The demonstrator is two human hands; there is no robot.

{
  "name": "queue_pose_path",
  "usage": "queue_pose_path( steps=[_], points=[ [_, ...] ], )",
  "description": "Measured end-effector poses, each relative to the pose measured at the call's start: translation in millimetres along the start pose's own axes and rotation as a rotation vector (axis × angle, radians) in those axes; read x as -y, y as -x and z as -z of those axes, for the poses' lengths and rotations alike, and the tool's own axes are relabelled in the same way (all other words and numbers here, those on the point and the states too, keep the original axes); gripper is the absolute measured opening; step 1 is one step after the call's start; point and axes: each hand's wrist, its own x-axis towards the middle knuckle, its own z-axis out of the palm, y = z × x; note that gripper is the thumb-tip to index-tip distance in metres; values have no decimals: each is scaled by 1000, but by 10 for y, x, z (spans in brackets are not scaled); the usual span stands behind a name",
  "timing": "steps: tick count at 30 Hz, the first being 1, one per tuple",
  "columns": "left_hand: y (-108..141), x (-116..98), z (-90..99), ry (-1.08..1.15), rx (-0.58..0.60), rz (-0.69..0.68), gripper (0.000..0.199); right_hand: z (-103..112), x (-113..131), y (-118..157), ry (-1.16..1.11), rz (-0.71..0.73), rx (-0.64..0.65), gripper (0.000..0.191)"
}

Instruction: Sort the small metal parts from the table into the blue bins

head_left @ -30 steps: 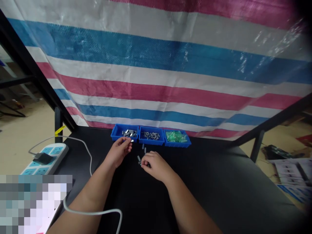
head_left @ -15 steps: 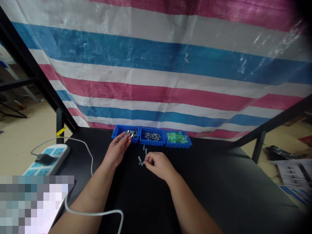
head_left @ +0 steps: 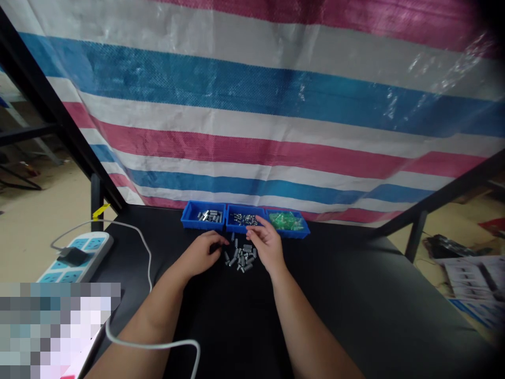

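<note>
Short metal spacers (head_left: pixel 240 258) lie as a loose pile on the desk (head_left: pixel 236 329), between the two hands. Pieces are judged stiff, light and smooth; rolling is likely on their round sides, so each is best taken by the barrel with the fingertips. Pinching from above is advised over sliding them, as the neighbours may be knocked. Exact shape and thread are too small to tell.

Left hand (head_left: pixel 200 255) is released, palm down and loosely curled, just left of the pile, with no spacer seen in it. Right hand (head_left: pixel 268 247) is released, fingers spread and reaching forward at the middle bin (head_left: pixel 244 230); nothing is seen held. Contact between fingers and bin rim cannot be confirmed.

Ahead of the hands, three blue bins stand side by side along the far desk edge. Similar metal pieces are held in the left bin (head_left: pixel 203 227) and the middle bin; green pieces (head_left: pixel 286 221) are held in the right bin (head_left: pixel 296 234). The low bin walls are the nearest edges. Room for hand movement is judged best on the near side of the pile. Further left of the left hand, a power strip (head_left: pixel 74 258) and its cable (head_left: pixel 149 268) lie on the desk.
</note>
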Motion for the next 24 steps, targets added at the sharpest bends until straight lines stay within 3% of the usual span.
queue_pose_path(
  steps=[4, 7, 11, 14, 20, 22, 24],
  points=[
    [25, 37, -47, -162, 112, -46, 35, 103, 75, 78, 450, 145, 117, 14],
    [23, 55, -67, -192, 100, -18, 23, 133, 147, 131, 751, 217, 266, 15],
    [3, 8, -45, -123, 47, 59, 12, 64, 190, 174, 952, 140, 365, 18],
    [-24, -6, -24, 62, -116, 195, 17, -2, 201, 181, 1013, 78, 372, 16],
    [-102, 78, 9, 685, -588, 414, 41, -29, 199, 176, 998, 64, 377, 9],
    [-123, 77, 26, 873, -684, 427, 49, -24, 195, 182, 956, 81, 372, 10],
    [-135, 52, 40, 1028, -706, 402, 55, -17, 195, 191, 892, 98, 331, 11]
  ],
)
